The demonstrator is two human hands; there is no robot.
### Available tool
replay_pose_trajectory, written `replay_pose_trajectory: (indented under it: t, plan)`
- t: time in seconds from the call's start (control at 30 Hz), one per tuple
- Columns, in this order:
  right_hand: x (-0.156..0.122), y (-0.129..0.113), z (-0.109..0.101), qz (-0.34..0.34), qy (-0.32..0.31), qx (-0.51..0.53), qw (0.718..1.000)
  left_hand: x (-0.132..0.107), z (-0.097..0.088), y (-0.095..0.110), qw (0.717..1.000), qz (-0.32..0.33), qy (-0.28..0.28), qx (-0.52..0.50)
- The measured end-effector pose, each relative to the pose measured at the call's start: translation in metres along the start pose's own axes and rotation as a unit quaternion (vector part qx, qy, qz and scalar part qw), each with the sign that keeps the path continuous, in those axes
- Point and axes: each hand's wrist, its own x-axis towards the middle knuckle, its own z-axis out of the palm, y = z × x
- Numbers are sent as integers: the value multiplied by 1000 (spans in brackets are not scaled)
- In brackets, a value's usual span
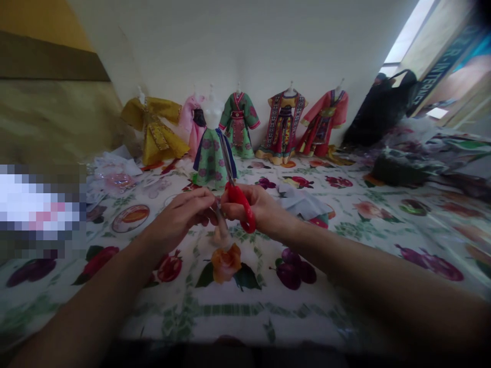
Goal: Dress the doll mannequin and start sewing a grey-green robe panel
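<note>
My right hand (257,207) is closed around scissors with red handles (246,208). Their metal blades point up and away from me, towards the doll-sized mannequin. My left hand (194,208) is closed, its fingertips pinching a thin pale strip (221,225) that hangs down between both hands; its material is hard to make out. The right fingertips are also close to that strip. Just behind the hands stands a small white mannequin (212,111) with a bare top and a green floral skirt (210,158) with blue sides.
Along the wall stand several mannequins in small costumes, among them a yellow robe (164,133), a green robe (238,122) and a red robe (326,122). Plastic packets (115,171) lie at left, pale scraps (305,202) at right. A black bag (383,112) sits far right on the fruit-patterned tablecloth (226,327).
</note>
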Motion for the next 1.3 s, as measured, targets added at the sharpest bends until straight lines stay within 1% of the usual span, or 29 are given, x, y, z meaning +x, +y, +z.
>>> replay_pose_trajectory:
  t: [0.2,0.4,0.5,0.6,0.7,0.83,0.93,1.03,1.1,1.2,1.3]
  plan:
    - [0,-1,1,3,1,4,1000,-3,1,1,999,19,-15,33]
    - [1,2,-1,-4,4,-9,1000,-3,0,-1,1000,13,-23,5]
    - [0,2,-1,4,17,-36,999,-2,-1,-2,999,25,-16,13]
    - [-1,0,-3,-5,39,-89,995,-1,-2,-2,997,57,14,48]
    - [-2,2,-5,-34,51,-192,979,-2,-3,0,989,96,76,87]
    - [-4,11,-4,-61,53,-349,934,-2,-5,1,976,107,166,94]
    - [-4,19,-3,-79,57,-424,900,1,-7,1,966,135,201,89]
    - [-3,25,-4,-79,65,-465,879,4,-10,0,952,182,226,100]
    - [-3,26,-4,-70,67,-480,872,4,-12,0,946,195,236,109]
    - [-2,26,-5,-55,75,-488,868,4,-12,0,942,200,242,117]
    - [-2,24,-5,-40,74,-477,875,3,-12,1,939,207,242,132]
